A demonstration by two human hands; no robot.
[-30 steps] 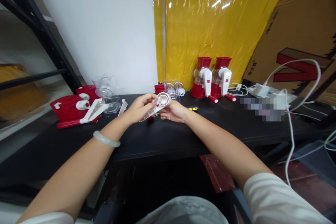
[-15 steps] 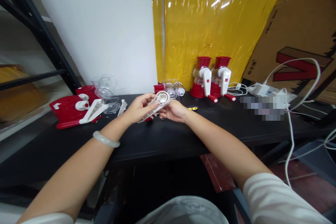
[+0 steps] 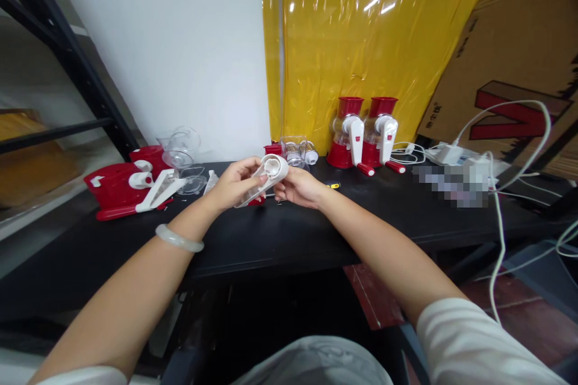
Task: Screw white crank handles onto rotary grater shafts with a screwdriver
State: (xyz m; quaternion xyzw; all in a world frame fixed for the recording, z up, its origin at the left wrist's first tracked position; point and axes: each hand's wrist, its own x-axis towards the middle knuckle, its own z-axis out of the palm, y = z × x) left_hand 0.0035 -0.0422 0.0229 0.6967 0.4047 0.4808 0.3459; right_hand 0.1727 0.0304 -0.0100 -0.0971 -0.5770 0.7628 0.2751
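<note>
A white plastic crank handle [image 3: 273, 169], hollow side up with a round socket at one end, is held above the black table. My left hand [image 3: 235, 183] grips its narrower part, thumb on top. At the round end, my right hand [image 3: 301, 187] has its fingers curled under and against the handle. Just beneath the hands a red part [image 3: 256, 200] shows in part. Behind them lie a clear plastic housing and metal drums [image 3: 294, 149]. A yellow and black tool [image 3: 333, 185] is partly hidden behind my right wrist.
Two upright red and white grinders [image 3: 350, 132] stand at the back right. Red bases [image 3: 118, 187] with white cranks and clear parts [image 3: 183, 144] lie at the left. White cables and a power strip [image 3: 451, 154] are on the right, beside a cardboard box [image 3: 506, 60].
The white handle has shifted slightly left and tilted, with my left hand moving left along with it. My right hand has stayed at its round end.
</note>
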